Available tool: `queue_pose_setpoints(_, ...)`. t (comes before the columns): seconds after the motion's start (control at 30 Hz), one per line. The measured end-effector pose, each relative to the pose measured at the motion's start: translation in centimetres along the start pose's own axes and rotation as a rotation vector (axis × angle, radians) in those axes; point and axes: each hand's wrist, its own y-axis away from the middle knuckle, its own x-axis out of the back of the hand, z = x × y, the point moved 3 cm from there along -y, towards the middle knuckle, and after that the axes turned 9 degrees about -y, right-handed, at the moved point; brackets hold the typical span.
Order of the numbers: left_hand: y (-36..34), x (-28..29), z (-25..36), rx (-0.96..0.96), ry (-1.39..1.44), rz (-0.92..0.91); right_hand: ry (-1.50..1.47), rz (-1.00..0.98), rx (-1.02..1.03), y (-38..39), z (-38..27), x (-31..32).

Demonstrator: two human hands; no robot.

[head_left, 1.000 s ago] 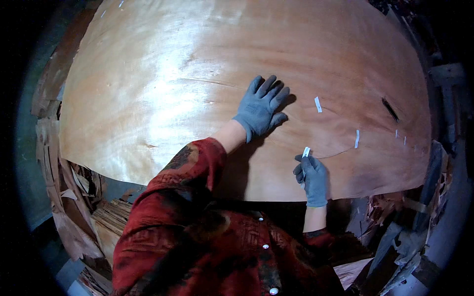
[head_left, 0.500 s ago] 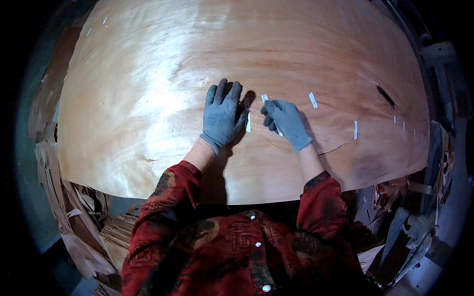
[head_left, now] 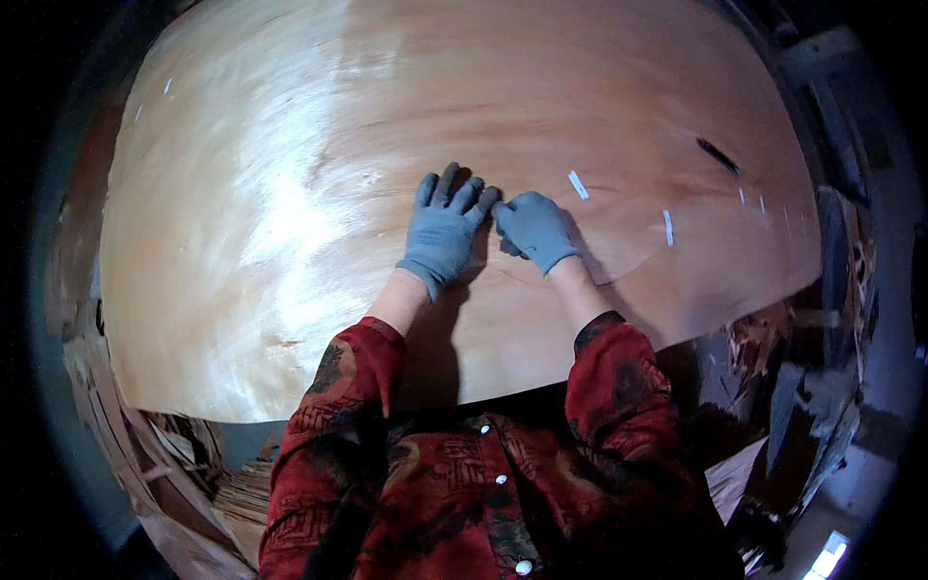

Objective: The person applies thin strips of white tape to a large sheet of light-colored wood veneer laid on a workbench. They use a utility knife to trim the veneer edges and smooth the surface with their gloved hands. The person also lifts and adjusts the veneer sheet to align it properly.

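Observation:
A large, thin wood veneer sheet (head_left: 242,319) lies before me, its surface shiny at the left. My left hand (head_left: 442,232), in a grey glove, lies palm down on it with the fingers apart. Right against its thumb side is my gloved right hand (head_left: 535,230), closed like a fist just above the sheet. What its curled fingers hold is hidden. Beyond it, to the right, a short white tape strip (head_left: 578,185) is stuck on the veneer. Another white strip (head_left: 668,228) sits farther right, near a curved crack line in the sheet.
A dark slit (head_left: 717,156) marks the sheet at the right, with several small white strips near it. Torn veneer scraps (head_left: 164,464) pile up below the left edge. More scraps (head_left: 759,358) and wrapped material (head_left: 807,416) are at the lower right.
My right hand has moved left to meet my left hand. The white strip that showed in it is now out of sight, as is the one beside my left thumb. The view has shifted slightly.

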Motion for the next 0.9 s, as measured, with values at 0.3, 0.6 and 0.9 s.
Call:
queue_pose_setpoints(0.3,-0.3,-0.7,0.5,-0.042,-0.129,-0.074,-0.526,0.106,0.101,2.7,2.9,-5.8)
queue_pose_setpoints(0.6,-1.7,-1.0,2.3,-0.105,-0.205,-0.005,-0.882,0.365,-0.042,10.6,19.9,5.4)
queue_pose_setpoints(0.9,-7.3,-2.6,10.0,-0.130,0.212,-0.010,-1.077,0.980,-0.164,19.8,34.7,11.1)
